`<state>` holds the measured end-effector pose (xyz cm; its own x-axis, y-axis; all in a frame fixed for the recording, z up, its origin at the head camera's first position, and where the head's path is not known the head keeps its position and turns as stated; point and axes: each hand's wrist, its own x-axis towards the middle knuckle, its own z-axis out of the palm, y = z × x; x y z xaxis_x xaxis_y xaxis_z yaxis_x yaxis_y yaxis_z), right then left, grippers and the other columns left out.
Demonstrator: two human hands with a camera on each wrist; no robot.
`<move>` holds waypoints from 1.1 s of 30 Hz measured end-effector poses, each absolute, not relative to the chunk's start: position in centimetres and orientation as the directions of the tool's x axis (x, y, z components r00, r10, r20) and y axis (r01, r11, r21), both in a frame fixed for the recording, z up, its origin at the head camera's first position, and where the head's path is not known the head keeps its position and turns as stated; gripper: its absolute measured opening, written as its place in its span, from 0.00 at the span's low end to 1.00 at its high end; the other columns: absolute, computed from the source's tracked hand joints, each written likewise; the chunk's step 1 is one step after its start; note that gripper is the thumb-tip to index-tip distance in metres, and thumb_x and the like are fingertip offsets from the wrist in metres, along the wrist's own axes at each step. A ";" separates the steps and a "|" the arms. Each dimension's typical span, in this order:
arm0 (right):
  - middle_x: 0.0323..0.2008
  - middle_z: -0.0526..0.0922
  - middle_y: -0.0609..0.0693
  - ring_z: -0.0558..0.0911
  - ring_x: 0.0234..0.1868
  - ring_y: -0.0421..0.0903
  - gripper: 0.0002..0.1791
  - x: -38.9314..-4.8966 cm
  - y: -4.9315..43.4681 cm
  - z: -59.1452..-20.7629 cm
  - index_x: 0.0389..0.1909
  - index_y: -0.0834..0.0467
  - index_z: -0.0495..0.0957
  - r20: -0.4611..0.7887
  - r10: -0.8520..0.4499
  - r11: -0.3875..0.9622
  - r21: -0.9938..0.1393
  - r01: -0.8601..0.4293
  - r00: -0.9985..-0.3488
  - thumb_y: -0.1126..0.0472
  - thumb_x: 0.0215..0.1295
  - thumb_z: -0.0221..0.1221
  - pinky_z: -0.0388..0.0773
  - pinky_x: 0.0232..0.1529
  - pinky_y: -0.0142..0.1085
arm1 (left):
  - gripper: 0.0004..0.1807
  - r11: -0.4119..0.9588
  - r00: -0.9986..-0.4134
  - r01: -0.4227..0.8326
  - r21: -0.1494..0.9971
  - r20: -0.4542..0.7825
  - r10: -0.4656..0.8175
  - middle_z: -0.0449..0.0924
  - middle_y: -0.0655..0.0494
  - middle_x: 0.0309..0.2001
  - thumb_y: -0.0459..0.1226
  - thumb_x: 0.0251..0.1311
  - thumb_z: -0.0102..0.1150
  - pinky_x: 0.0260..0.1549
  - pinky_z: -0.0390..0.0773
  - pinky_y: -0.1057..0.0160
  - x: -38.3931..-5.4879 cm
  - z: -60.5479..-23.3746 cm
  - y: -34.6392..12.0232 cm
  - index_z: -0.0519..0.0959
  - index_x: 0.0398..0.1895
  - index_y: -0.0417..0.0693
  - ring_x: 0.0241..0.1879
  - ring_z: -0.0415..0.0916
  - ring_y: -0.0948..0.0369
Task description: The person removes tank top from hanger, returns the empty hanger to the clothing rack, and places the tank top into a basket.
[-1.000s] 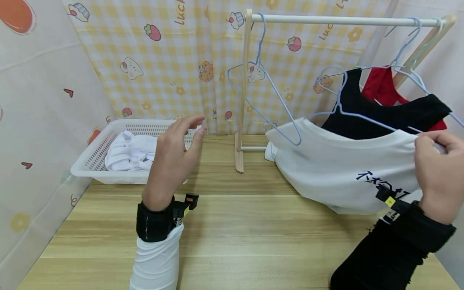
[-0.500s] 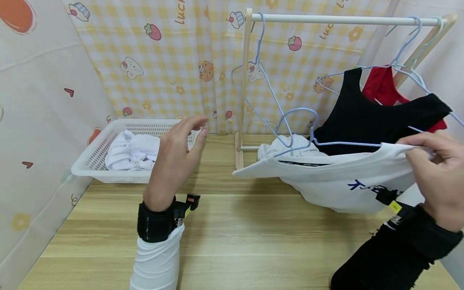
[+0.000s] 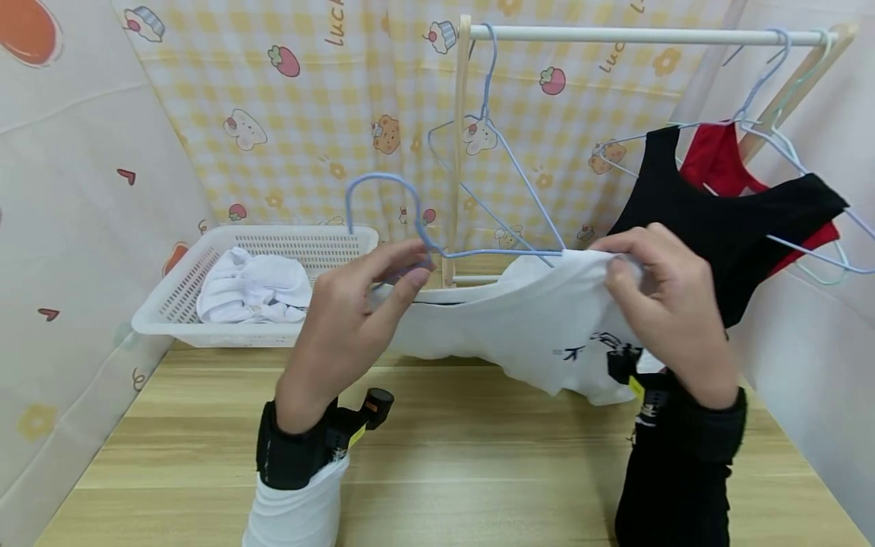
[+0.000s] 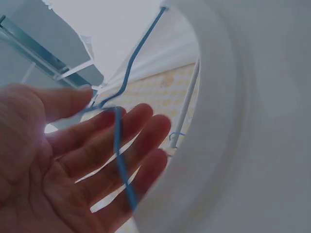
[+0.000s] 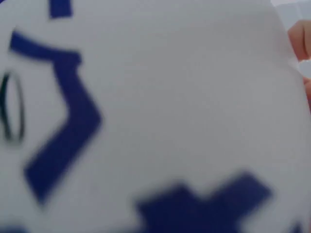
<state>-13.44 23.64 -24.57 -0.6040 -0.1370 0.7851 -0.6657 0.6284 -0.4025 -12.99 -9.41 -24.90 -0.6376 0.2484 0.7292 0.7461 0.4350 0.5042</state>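
My right hand [image 3: 673,311] pinches the shoulder of a white T-shirt [image 3: 478,323] with dark lettering, in the head view. A blue wire hanger [image 3: 506,252] runs inside its neckline, one arm reaching into the shoulder under that hand, its hook standing out to the left. Beside the hook's base is my left hand [image 3: 355,319], thumb and fingers spread apart on either side of the wire. From the left wrist, the hanger wire [image 4: 118,145] crosses in front of relaxed fingers [image 4: 150,131]. The right wrist view is filled by printed shirt cloth [image 5: 184,97], with fingertips at its right edge.
A white basket [image 3: 225,334] holding white clothes [image 3: 249,289] stands at the left. The rack's rail [image 3: 615,36] carries a bare blue hanger [image 3: 522,178], a black top [image 3: 697,213] and a red top [image 3: 714,159] behind it. A patterned curtain [image 3: 328,114] backs the wooden table [image 3: 478,471].
My right hand has carried the shirt and its hanger leftward from the rack's right side. The hanger's hook now reaches my left hand, which has dropped slightly and turned toward it.
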 end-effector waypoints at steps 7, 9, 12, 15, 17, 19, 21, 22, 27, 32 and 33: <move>0.32 0.79 0.51 0.70 0.36 0.36 0.12 -14.0 21.0 -24.8 0.47 0.64 0.88 0.764 -0.273 0.590 -0.347 -0.729 -0.585 0.71 0.74 0.56 0.63 0.35 0.28 | 0.07 0.434 -0.654 0.703 0.563 0.751 0.085 0.90 0.49 0.34 0.31 0.76 0.63 0.32 0.78 0.75 -13.3 -24.7 -9.6 0.88 0.45 0.36 0.30 0.84 0.59; 0.36 0.84 0.51 0.73 0.38 0.36 0.10 -14.1 20.7 -24.9 0.48 0.63 0.88 0.742 -0.293 0.597 -0.351 -0.722 -0.603 0.70 0.74 0.59 0.66 0.37 0.26 | 0.06 0.441 -0.662 0.691 0.573 0.746 0.068 0.89 0.49 0.33 0.31 0.75 0.64 0.31 0.75 0.74 -13.5 -24.7 -9.8 0.88 0.43 0.36 0.28 0.81 0.59; 0.39 0.88 0.52 0.76 0.40 0.37 0.07 -14.2 20.3 -25.0 0.47 0.61 0.88 0.726 -0.310 0.619 -0.336 -0.710 -0.614 0.67 0.73 0.65 0.70 0.41 0.25 | 0.06 0.450 -0.677 0.678 0.581 0.732 0.075 0.89 0.50 0.32 0.32 0.75 0.64 0.29 0.72 0.74 -13.6 -24.8 -10.0 0.89 0.44 0.37 0.27 0.79 0.60; 0.38 0.90 0.51 0.78 0.39 0.40 0.05 -14.4 20.0 -25.0 0.45 0.60 0.90 0.735 -0.310 0.638 -0.310 -0.705 -0.603 0.67 0.71 0.69 0.72 0.48 0.23 | 0.07 0.464 -0.686 0.671 0.579 0.722 0.091 0.89 0.52 0.32 0.33 0.75 0.65 0.26 0.67 0.73 -13.7 -24.9 -10.1 0.90 0.44 0.39 0.26 0.77 0.60; 0.38 0.90 0.52 0.79 0.39 0.41 0.05 -14.4 20.0 -24.9 0.44 0.61 0.91 0.748 -0.302 0.650 -0.292 -0.702 -0.591 0.68 0.69 0.71 0.71 0.49 0.21 | 0.07 0.471 -0.684 0.672 0.571 0.723 0.098 0.89 0.52 0.31 0.34 0.75 0.65 0.24 0.65 0.72 -13.7 -24.9 -10.2 0.90 0.44 0.40 0.26 0.76 0.60; 0.37 0.90 0.53 0.80 0.41 0.41 0.06 -14.5 20.3 -24.9 0.43 0.61 0.91 0.764 -0.283 0.661 -0.282 -0.695 -0.580 0.69 0.67 0.72 0.72 0.49 0.19 | 0.07 0.470 -0.679 0.676 0.567 0.727 0.099 0.89 0.52 0.31 0.33 0.75 0.64 0.23 0.64 0.71 -13.7 -24.8 -10.4 0.90 0.44 0.41 0.25 0.75 0.60; 0.37 0.89 0.54 0.80 0.42 0.39 0.06 -14.5 20.7 -24.7 0.42 0.62 0.92 0.779 -0.261 0.669 -0.280 -0.689 -0.570 0.70 0.66 0.73 0.71 0.45 0.17 | 0.07 0.467 -0.677 0.678 0.568 0.730 0.095 0.89 0.53 0.31 0.33 0.75 0.64 0.22 0.63 0.71 -13.8 -24.8 -10.7 0.90 0.43 0.41 0.24 0.75 0.61; 0.38 0.90 0.54 0.81 0.43 0.37 0.06 -14.5 20.9 -24.6 0.41 0.62 0.92 0.788 -0.242 0.668 -0.287 -0.687 -0.565 0.71 0.64 0.73 0.73 0.46 0.17 | 0.07 0.464 -0.679 0.677 0.572 0.729 0.093 0.88 0.53 0.30 0.33 0.75 0.64 0.21 0.61 0.71 -13.8 -24.8 -10.9 0.90 0.42 0.41 0.24 0.74 0.62; 0.37 0.90 0.55 0.79 0.42 0.28 0.04 -14.5 22.3 -24.3 0.38 0.64 0.92 0.830 -0.143 0.657 -0.329 -0.679 -0.540 0.73 0.63 0.73 0.73 0.44 0.21 | 0.06 0.454 -0.685 0.667 0.591 0.725 0.062 0.85 0.54 0.26 0.32 0.75 0.65 0.19 0.55 0.69 -14.0 -24.7 -12.1 0.89 0.39 0.39 0.22 0.71 0.65; 0.36 0.86 0.31 0.76 0.37 0.30 0.05 -14.5 23.7 -24.2 0.36 0.66 0.91 0.849 -0.047 0.640 -0.379 -0.668 -0.526 0.77 0.62 0.73 0.71 0.41 0.25 | 0.09 0.394 -0.692 0.669 0.630 0.721 0.023 0.81 0.52 0.23 0.31 0.74 0.65 0.22 0.59 0.68 -14.1 -24.6 -12.8 0.88 0.33 0.38 0.22 0.71 0.63; 0.36 0.84 0.27 0.75 0.37 0.30 0.05 -14.5 23.9 -24.2 0.36 0.67 0.91 0.849 -0.034 0.636 -0.388 -0.667 -0.527 0.77 0.61 0.72 0.70 0.41 0.25 | 0.10 0.375 -0.697 0.670 0.641 0.717 0.019 0.80 0.53 0.22 0.31 0.75 0.65 0.22 0.61 0.68 -14.1 -24.5 -12.9 0.87 0.32 0.38 0.22 0.71 0.63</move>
<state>-14.47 23.88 -24.17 -0.5266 -0.0337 0.8494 -0.6667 0.6362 -0.3881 -14.12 -12.87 -24.52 -0.6966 0.0187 0.7172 0.6698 0.3752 0.6408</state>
